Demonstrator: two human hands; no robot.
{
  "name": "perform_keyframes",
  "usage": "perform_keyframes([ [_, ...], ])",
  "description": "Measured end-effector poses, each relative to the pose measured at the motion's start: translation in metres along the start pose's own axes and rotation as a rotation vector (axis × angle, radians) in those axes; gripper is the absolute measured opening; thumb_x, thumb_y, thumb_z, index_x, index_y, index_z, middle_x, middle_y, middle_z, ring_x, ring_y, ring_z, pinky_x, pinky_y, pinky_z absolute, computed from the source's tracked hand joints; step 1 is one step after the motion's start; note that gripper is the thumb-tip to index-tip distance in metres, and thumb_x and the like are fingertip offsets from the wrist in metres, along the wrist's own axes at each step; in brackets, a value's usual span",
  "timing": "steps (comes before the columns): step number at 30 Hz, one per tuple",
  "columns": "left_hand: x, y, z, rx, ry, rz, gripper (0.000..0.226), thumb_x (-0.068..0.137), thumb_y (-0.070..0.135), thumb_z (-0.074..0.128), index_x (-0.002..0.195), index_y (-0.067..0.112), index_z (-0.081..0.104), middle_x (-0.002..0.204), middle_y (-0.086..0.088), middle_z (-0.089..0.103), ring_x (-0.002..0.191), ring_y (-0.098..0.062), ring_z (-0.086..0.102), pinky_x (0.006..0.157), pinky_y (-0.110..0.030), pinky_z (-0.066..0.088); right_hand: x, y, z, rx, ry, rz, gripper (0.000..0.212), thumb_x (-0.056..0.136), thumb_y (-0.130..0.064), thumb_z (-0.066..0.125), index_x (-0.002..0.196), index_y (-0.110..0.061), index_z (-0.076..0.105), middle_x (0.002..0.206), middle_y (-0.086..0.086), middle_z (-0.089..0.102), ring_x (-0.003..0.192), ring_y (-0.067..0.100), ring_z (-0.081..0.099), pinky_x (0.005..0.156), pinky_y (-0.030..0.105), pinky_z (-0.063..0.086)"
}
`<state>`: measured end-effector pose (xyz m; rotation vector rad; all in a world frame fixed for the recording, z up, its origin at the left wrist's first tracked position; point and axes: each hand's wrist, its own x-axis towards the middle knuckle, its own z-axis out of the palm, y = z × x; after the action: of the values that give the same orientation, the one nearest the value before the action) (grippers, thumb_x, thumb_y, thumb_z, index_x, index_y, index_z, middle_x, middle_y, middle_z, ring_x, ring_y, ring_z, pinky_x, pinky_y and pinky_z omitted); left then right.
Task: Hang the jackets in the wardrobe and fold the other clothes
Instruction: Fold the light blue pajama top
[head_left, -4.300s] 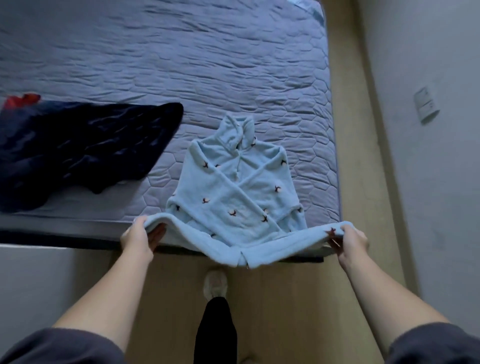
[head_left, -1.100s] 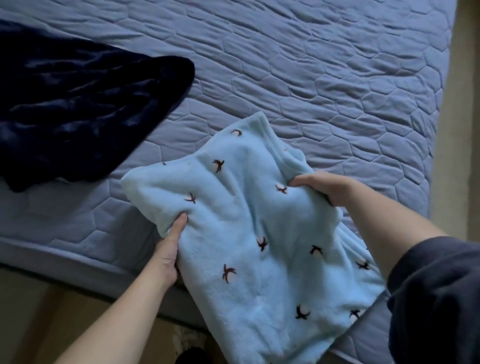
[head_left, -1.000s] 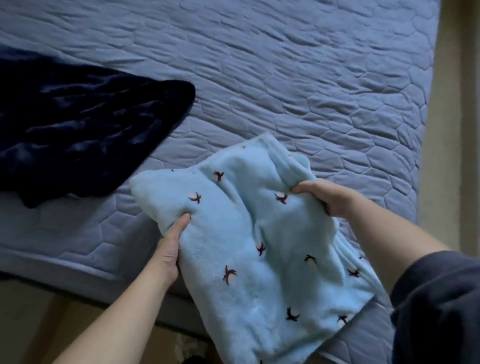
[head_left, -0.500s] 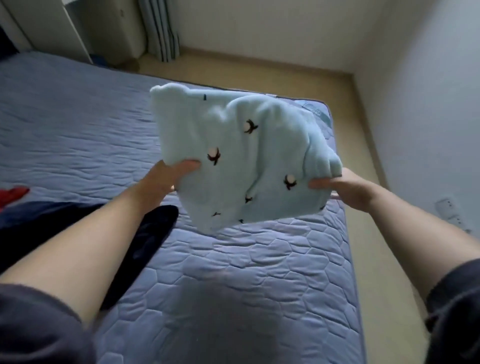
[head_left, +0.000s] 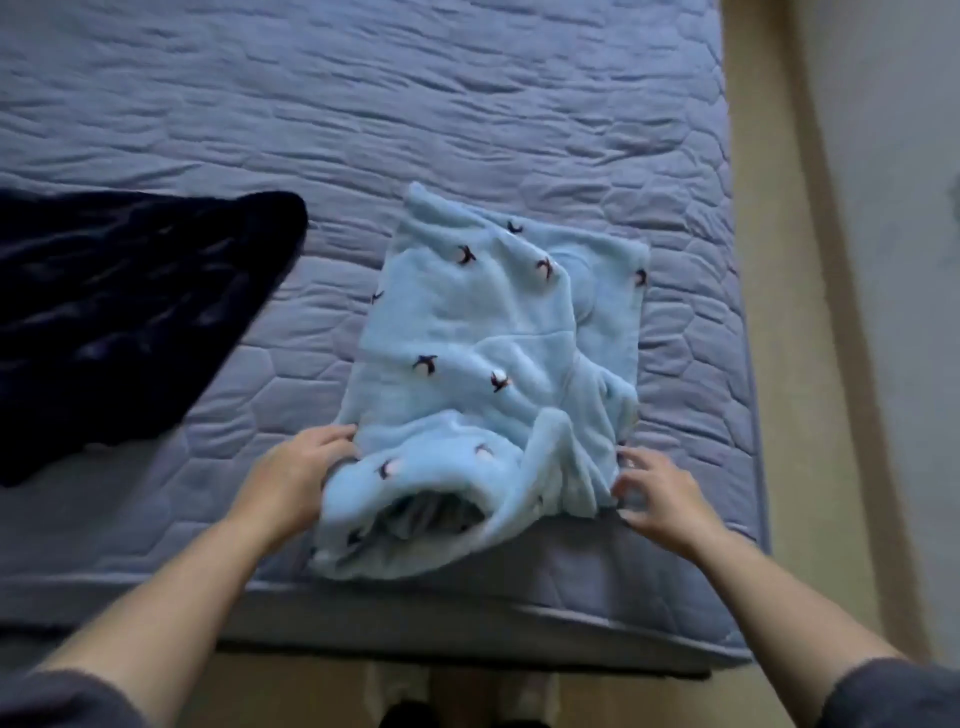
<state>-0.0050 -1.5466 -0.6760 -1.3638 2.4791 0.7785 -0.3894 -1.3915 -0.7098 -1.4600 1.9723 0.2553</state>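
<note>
A light blue fleece hoodie (head_left: 498, 358) with small dark bird motifs lies folded on the bed (head_left: 467, 130), close to the front edge. Its hood opening faces me at the near end. My left hand (head_left: 291, 478) rests against the garment's near left edge, beside the hood, fingers loosely extended. At the near right corner my right hand (head_left: 660, 493) hovers with fingers spread, its fingertips at the fabric; the hand is blurred. Neither hand grips the cloth.
A dark navy padded jacket (head_left: 130, 322) lies spread on the left of the bed, apart from the hoodie. A strip of wooden floor (head_left: 769, 260) and a pale wall (head_left: 893, 260) run along the right. My feet show below the bed's edge.
Half a second ago both hands held the folded hoodie up in the air. Now it lies flat on the bed and both hands have let go, staying at its near corners.
</note>
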Motion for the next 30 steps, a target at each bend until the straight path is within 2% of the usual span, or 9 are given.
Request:
perform_keyframes([
  [4, -0.017, -0.012, 0.024, 0.008, 0.065, 0.062, 0.043, 0.063, -0.005, 0.069, 0.104, 0.009, 0.070, 0.130, -0.016, 0.057, 0.107, -0.034, 0.062, 0.079, -0.041, 0.052, -0.004, 0.000, 0.016, -0.014, 0.096, -0.012, 0.051, 0.076, -0.019, 0.066, 0.126, -0.019, 0.054, 0.149, 0.000, 0.038, 0.137, 0.020, 0.034, 0.102, 0.035, 0.036],
  [7, -0.001, -0.009, 0.004, 0.079, 0.210, 0.203, 0.032, 0.073, 0.014, 0.053, 0.101, 0.010, 0.069, 0.122, -0.016, 0.060, 0.102, -0.035, 0.063, 0.077, -0.044, 0.051, 0.005, -0.022, -0.006, 0.109, 0.354, -0.080, 0.053, 0.071, -0.009, 0.068, 0.123, -0.011, 0.053, 0.138, 0.007, 0.049, 0.128, 0.028, 0.045, 0.100, 0.040, 0.034],
  [9, 0.009, 0.002, 0.001, 0.139, 0.121, 0.299, 0.043, 0.082, 0.031, 0.050, 0.121, 0.016, 0.062, 0.138, -0.014, 0.049, 0.121, -0.033, 0.053, 0.094, -0.047, 0.046, 0.018, -0.048, -0.017, 0.073, 0.428, -0.262, 0.061, 0.072, -0.013, 0.069, 0.131, -0.012, 0.051, 0.145, 0.008, 0.044, 0.133, 0.029, 0.041, 0.107, 0.043, 0.031],
  [13, 0.019, 0.018, 0.038, 0.529, -0.274, 0.426, 0.068, 0.093, 0.055, 0.033, 0.150, 0.040, -0.001, 0.158, 0.000, -0.019, 0.147, -0.026, -0.012, 0.114, -0.061, 0.001, 0.030, -0.083, 0.009, -0.309, 0.103, -0.546, 0.077, 0.085, -0.037, 0.054, 0.151, -0.035, 0.015, 0.162, -0.003, 0.002, 0.149, 0.020, 0.002, 0.117, 0.048, 0.005],
  [15, 0.012, 0.020, 0.061, 0.641, -0.329, 0.387, 0.067, 0.096, 0.055, 0.027, 0.148, 0.040, -0.012, 0.157, -0.002, -0.025, 0.145, -0.028, -0.017, 0.107, -0.069, -0.004, 0.023, -0.079, 0.035, -0.454, -0.082, -0.448, 0.081, 0.088, -0.037, 0.049, 0.151, -0.038, -0.001, 0.161, -0.005, -0.010, 0.149, 0.021, -0.006, 0.116, 0.053, 0.004],
  [21, -0.019, -0.020, 0.066, 0.735, -0.340, 0.418, 0.101, 0.088, 0.048, 0.048, 0.137, 0.036, -0.039, 0.149, -0.009, -0.039, 0.132, -0.038, -0.037, 0.103, -0.070, -0.008, -0.022, -0.072, 0.069, -0.426, 0.005, -0.366, 0.091, 0.080, -0.020, 0.057, 0.153, -0.031, 0.003, 0.158, 0.004, -0.018, 0.146, 0.036, -0.012, 0.113, 0.063, 0.010],
  [25, -0.040, -0.028, 0.066, 0.758, -0.062, 0.594, 0.097, 0.071, 0.014, 0.065, 0.150, 0.024, 0.008, 0.159, -0.010, 0.003, 0.140, -0.042, 0.024, 0.097, -0.071, 0.031, -0.068, -0.064, 0.083, -0.563, -0.010, -0.506, 0.098, 0.048, -0.030, 0.088, 0.138, -0.033, 0.050, 0.148, 0.012, 0.042, 0.130, 0.042, 0.045, 0.084, 0.067, 0.047],
  [28, -0.038, -0.013, 0.082, 0.764, 0.040, 0.572, 0.081, 0.076, 0.009, 0.058, 0.147, 0.021, 0.021, 0.158, -0.010, 0.017, 0.133, -0.041, 0.039, 0.090, -0.071, 0.038, -0.053, -0.077, 0.093, -0.541, 0.078, -0.396, 0.089, 0.046, -0.027, 0.090, 0.130, -0.032, 0.059, 0.142, 0.015, 0.049, 0.125, 0.046, 0.049, 0.078, 0.070, 0.047],
  [30, -0.031, -0.002, 0.089, 0.749, 0.036, 0.533, 0.058, 0.085, 0.008, 0.042, 0.142, 0.020, 0.035, 0.148, -0.011, 0.041, 0.124, -0.043, 0.049, 0.080, -0.067, 0.046, -0.039, -0.095, 0.096, -0.486, 0.037, -0.350, 0.073, 0.070, -0.026, 0.078, 0.136, -0.033, 0.050, 0.150, 0.016, 0.038, 0.131, 0.050, 0.038, 0.089, 0.068, 0.042],
])
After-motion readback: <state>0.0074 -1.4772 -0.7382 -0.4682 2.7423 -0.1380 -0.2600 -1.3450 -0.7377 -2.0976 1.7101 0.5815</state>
